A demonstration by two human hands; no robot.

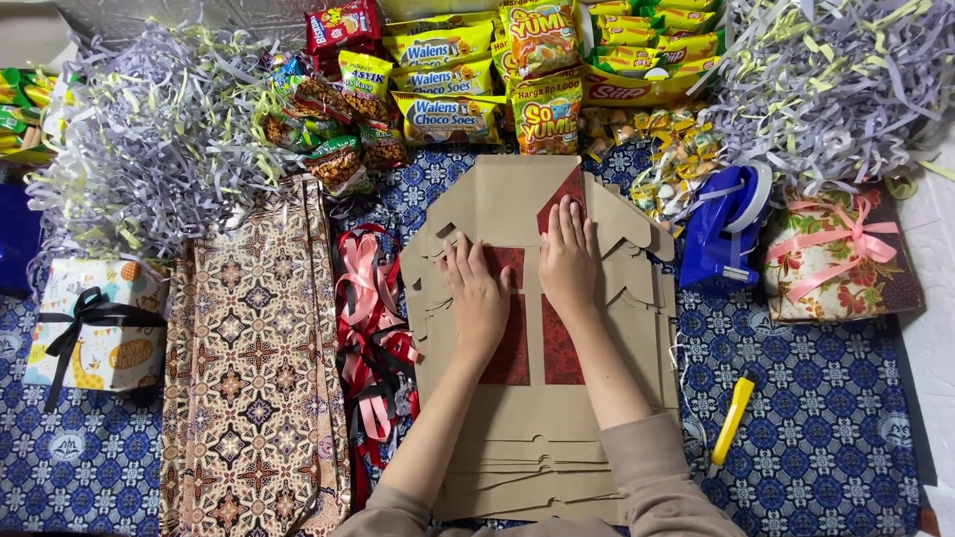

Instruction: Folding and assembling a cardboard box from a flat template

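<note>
Head view: flat brown cardboard box blank [542, 418] lies centre on patterned cloth [816, 398], long axis toward person. Left hand [477, 293], right hand [567, 261] both open, palms flat, side by side on upper half.

I see both hands flat, palms down, on a stack of brown cardboard cutouts [542, 398] lying on the blue patterned cloth [816, 398]. Left hand [479, 298] presses beside the right hand [567, 264], fingers spread over red panels [559, 348] (showing through the flaps). Red and pink ribbons [373, 328] lie just left of the stack, patterned wrapping paper [254, 368] beyond them. A blue tape dispenser [726, 229] and yellow cutter [733, 418] sit to the right. Snack packets [448, 80] line the top.
</note>
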